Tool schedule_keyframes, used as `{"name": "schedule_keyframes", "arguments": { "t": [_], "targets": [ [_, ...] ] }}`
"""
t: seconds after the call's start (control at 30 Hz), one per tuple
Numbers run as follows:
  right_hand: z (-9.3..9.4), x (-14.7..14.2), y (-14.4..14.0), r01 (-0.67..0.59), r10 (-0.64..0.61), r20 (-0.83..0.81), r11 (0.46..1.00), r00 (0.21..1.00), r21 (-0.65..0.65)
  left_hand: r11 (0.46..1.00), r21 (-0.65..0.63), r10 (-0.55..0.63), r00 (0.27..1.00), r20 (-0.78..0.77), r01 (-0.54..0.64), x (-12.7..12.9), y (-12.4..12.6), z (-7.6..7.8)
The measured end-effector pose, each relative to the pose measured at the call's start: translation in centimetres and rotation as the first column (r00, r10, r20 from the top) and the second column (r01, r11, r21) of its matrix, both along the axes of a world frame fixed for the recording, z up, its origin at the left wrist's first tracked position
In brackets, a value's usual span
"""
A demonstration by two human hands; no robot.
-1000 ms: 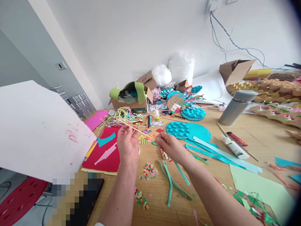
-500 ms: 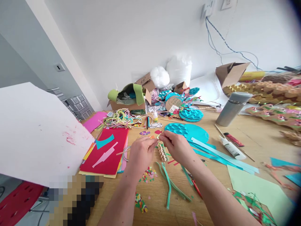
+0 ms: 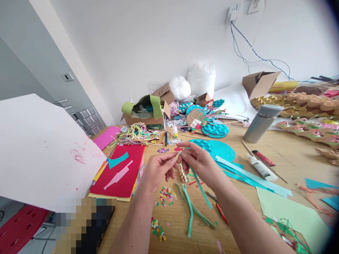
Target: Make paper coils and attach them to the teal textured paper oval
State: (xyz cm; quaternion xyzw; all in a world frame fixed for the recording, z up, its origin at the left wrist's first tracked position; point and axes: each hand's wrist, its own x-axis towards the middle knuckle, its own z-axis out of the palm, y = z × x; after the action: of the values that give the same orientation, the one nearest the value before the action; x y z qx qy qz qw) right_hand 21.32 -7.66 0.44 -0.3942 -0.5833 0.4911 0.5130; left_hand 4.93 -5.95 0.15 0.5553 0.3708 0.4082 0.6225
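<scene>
My left hand (image 3: pixel 159 169) and my right hand (image 3: pixel 200 162) meet fingertip to fingertip over the middle of the table. A teal-green pipe cleaner (image 3: pixel 200 187) hangs down from the pinched fingers of my right hand. The left thumb and forefinger are pinched together at the same spot, on something small and pale that the fingers mostly hide. Just below lies a bumpy beige piece (image 3: pixel 182 173), partly covered by my hands. Several more green pipe cleaners (image 3: pixel 190 208) lie on the table between my forearms.
Scissors (image 3: pixel 221 211) with red handles lie beside my right forearm. Paper confetti (image 3: pixel 166 195) is heaped near my left wrist. Red paper sheets (image 3: pixel 119 176) are stacked at left. To the right are a white glue bottle (image 3: pixel 262 167), blue strips (image 3: pixel 249 173) and a grey flask (image 3: pixel 262 123).
Both hands have turned and their fingers have shifted. The pipe cleaner now trails clearly below my right hand. The thin stick that stuck out left of my left hand no longer shows.
</scene>
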Motion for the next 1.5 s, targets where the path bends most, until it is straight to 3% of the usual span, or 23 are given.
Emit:
{"name": "schedule_keyframes", "arguments": {
  "t": [0.53, 0.7, 0.87, 1.03, 1.13, 1.27, 1.5],
  "targets": [
    [0.5, -0.2, -0.4, -0.089, 0.084, -0.09, 0.994, 0.992, -0.056, 0.999, 0.043, 0.013, 1.0, -0.004, -0.013, 0.1, -0.2, 0.0],
    [0.3, -0.2, -0.2, -0.048, 0.037, -0.107, 0.993, 0.994, -0.107, 0.984, 0.155, 0.094, 0.995, -0.027, -0.088, 0.4, -0.1, -0.6],
    [0.1, -0.1, 0.0, 0.058, -0.053, 0.046, 0.992, 0.998, -0.115, 0.909, 0.387, 0.203, 0.976, -0.082, -0.156, 0.7, -0.3, -0.9],
    [0.3, -0.3, -0.2, 0.088, -0.083, 0.079, 0.994, 0.993, -0.062, 0.705, 0.695, 0.373, 0.908, -0.19, -0.144, 1.2, -1.0, -0.3],
    [0.4, -0.4, -0.2, 0.099, -0.096, 0.054, 0.994, 0.994, -0.051, 0.629, 0.772, 0.442, 0.858, -0.263, -0.087, 1.4, -1.3, -0.3],
    [0.4, -0.4, -0.2, 0.099, -0.098, 0.045, 0.994, 0.994, -0.036, 0.603, 0.796, 0.472, 0.829, -0.301, -0.055, 1.3, -1.4, -0.6],
    [0.4, -0.4, -0.2, 0.075, -0.075, -0.001, 0.996, 0.997, -0.048, 0.623, 0.779, 0.45, 0.846, -0.284, -0.07, 1.2, -1.4, -0.4]
  ]
}}
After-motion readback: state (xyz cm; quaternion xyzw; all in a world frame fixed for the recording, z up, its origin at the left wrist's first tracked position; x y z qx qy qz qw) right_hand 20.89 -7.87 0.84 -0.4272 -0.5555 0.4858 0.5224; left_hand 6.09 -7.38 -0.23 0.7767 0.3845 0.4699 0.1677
